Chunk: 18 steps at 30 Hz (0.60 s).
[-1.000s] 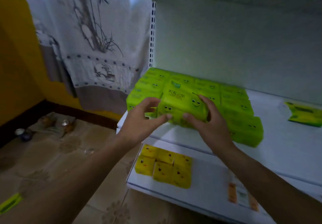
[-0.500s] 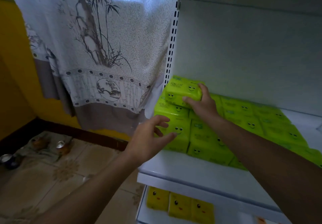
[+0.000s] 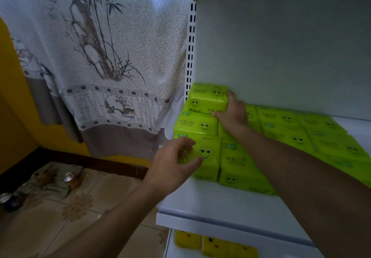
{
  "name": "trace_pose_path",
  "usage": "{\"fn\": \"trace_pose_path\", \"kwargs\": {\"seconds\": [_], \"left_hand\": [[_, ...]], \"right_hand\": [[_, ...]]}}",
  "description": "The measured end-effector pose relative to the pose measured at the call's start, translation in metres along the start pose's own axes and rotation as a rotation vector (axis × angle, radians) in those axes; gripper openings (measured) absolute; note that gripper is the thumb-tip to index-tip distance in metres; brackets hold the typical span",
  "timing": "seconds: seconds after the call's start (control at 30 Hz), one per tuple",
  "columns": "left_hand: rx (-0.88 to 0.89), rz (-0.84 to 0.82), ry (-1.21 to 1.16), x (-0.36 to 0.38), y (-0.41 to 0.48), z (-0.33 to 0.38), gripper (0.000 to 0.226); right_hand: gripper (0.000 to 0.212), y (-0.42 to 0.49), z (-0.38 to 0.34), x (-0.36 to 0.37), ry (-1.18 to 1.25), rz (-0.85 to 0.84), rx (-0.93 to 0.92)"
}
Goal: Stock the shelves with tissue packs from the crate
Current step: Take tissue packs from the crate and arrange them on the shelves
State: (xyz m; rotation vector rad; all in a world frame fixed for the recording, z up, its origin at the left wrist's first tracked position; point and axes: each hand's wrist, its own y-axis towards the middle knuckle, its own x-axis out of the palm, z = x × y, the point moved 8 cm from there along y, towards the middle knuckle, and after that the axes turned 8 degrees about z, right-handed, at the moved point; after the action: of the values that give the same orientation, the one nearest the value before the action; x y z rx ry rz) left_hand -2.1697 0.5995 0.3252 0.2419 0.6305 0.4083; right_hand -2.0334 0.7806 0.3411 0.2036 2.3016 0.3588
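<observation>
Placing step, almost done: gripping pack [image 3: 207, 99] by its right end with right hand [image 3: 232, 115], clamped round it, and seating it at the back left corner of the shelf [image 3: 220, 203], on top of the green layer [image 3: 291, 135], close to the back wall. Touching the front pack [image 3: 208, 155] at the left edge with left hand [image 3: 176, 163], loosely bent, holding nothing. Next, probably: squaring it with the stack below, letting go gently, fetching another

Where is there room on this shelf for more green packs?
Bare shelf runs along the front edge, before the green packs, and at the far right by the back wall. The left corner is crowded: packs stack up there, and the right hand grips the top pack.
</observation>
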Motion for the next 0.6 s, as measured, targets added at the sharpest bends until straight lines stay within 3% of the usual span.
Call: {"fn": "trace_pose_path", "kwargs": {"seconds": [0.1,0.27,0.47,0.6], "left_hand": [[0.005,0.033,0.031,0.0,0.003,0.003,0.032],[0.019,-0.013,0.189,0.004,0.005,0.007,0.055],[0.066,-0.034,0.237,0.008,0.0,0.008,0.063],[0.169,0.063,0.262,0.009,-0.018,0.018,0.058]], "right_hand": [[0.065,-0.002,-0.001,-0.012,0.106,0.064,-0.025],[0.037,-0.008,-0.014,-0.018,0.026,0.111,-0.211],[0.064,-0.011,-0.006,-0.004,-0.055,-0.086,-0.247],[0.066,-0.027,0.0,-0.028,-0.04,-0.059,-0.291]]}}
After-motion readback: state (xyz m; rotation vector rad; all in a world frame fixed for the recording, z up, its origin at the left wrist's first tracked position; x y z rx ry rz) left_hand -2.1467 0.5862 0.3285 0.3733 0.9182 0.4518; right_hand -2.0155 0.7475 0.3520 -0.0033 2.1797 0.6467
